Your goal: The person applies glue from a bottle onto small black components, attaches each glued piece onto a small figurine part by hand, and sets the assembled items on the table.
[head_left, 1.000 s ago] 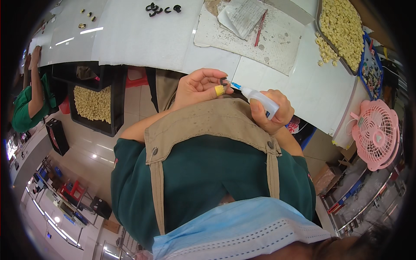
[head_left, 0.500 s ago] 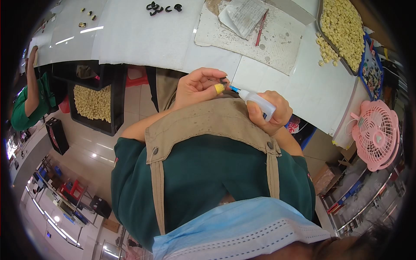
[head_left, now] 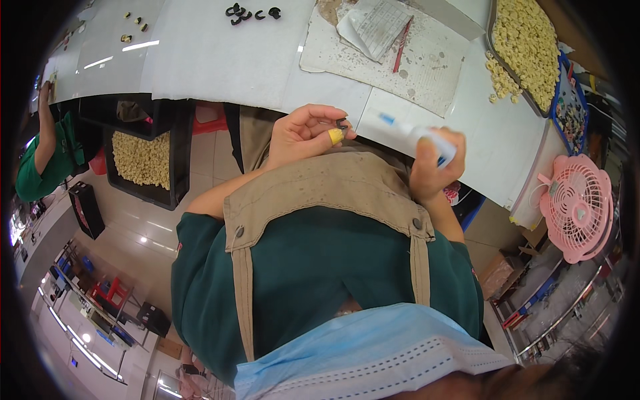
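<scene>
One apron (head_left: 320, 187) lies nearest; just beyond, the left hand (head_left: 303, 133) pinches a dark piece (head_left: 343, 125) in its grip; the right hand (head_left: 437, 167) clasps a bottle (head_left: 435, 148), tip (head_left: 387, 119) apart from the piece. Farther, on the table (head_left: 213, 63), lie a board (head_left: 430, 77) and black pieces (head_left: 275, 13).

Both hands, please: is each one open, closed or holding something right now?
Left hand: closed, pinching a small dark piece.
Right hand: closed around a white bottle with a blue tip.

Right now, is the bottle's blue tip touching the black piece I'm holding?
No, a visible gap separates the blue tip from the black piece.
</scene>
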A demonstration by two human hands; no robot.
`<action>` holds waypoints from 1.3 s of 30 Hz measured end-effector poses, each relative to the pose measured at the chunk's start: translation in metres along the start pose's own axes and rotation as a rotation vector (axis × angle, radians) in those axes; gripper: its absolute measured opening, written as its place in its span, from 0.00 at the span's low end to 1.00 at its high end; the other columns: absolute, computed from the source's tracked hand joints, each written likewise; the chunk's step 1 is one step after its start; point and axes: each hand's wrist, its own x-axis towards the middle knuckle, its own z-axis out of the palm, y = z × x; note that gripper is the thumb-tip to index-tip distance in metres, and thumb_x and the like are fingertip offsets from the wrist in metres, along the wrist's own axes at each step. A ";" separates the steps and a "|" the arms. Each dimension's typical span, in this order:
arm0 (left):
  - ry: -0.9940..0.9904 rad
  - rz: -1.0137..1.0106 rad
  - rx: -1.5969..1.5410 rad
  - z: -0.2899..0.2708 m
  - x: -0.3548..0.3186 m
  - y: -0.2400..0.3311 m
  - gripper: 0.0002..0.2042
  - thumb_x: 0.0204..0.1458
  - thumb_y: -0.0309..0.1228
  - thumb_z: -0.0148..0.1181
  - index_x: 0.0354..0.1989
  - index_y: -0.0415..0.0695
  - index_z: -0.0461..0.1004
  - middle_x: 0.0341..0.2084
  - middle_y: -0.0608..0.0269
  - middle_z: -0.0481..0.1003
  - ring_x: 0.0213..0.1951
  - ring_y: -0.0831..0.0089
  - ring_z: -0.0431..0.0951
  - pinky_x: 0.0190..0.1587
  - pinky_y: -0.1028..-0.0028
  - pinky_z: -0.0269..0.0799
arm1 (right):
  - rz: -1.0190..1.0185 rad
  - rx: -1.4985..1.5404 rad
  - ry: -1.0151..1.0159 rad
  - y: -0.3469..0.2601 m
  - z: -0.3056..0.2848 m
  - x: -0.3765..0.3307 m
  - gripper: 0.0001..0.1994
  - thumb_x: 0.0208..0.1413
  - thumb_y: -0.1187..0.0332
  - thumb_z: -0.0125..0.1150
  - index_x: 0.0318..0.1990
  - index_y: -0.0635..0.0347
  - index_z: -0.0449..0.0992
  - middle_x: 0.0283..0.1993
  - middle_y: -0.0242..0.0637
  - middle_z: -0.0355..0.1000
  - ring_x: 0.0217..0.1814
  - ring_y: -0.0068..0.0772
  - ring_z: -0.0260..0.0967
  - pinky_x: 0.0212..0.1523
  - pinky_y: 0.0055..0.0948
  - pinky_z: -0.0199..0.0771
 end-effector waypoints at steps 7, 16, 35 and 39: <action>0.009 -0.015 0.010 0.001 0.002 0.002 0.14 0.48 0.14 0.51 0.45 0.32 0.67 0.36 0.55 0.73 0.41 0.70 0.75 0.44 0.77 0.72 | 0.412 0.001 0.053 0.042 0.000 0.052 0.11 0.49 0.65 0.62 0.34 0.62 0.69 0.30 0.30 0.66 0.34 0.18 0.60 0.33 0.18 0.61; 0.060 0.022 -0.025 -0.003 0.004 0.002 0.14 0.47 0.15 0.54 0.45 0.32 0.67 0.35 0.55 0.73 0.40 0.69 0.76 0.44 0.75 0.72 | 0.266 -0.594 0.194 0.058 -0.053 0.073 0.06 0.50 0.67 0.57 0.33 0.60 0.73 0.30 0.36 0.70 0.30 0.32 0.68 0.34 0.27 0.68; -0.001 -0.133 -0.056 0.006 0.009 0.013 0.14 0.48 0.18 0.55 0.44 0.33 0.68 0.37 0.53 0.74 0.40 0.71 0.75 0.44 0.76 0.72 | 0.143 0.103 -0.592 0.006 -0.018 0.040 0.11 0.42 0.83 0.60 0.36 0.65 0.74 0.38 0.40 0.71 0.37 0.28 0.68 0.37 0.23 0.67; -0.036 -0.211 -0.152 0.006 0.011 0.014 0.14 0.48 0.21 0.57 0.44 0.34 0.68 0.39 0.53 0.74 0.41 0.71 0.75 0.44 0.76 0.72 | -0.015 0.149 -0.659 -0.004 0.005 0.036 0.12 0.41 0.82 0.62 0.37 0.64 0.74 0.36 0.41 0.73 0.40 0.33 0.71 0.40 0.26 0.70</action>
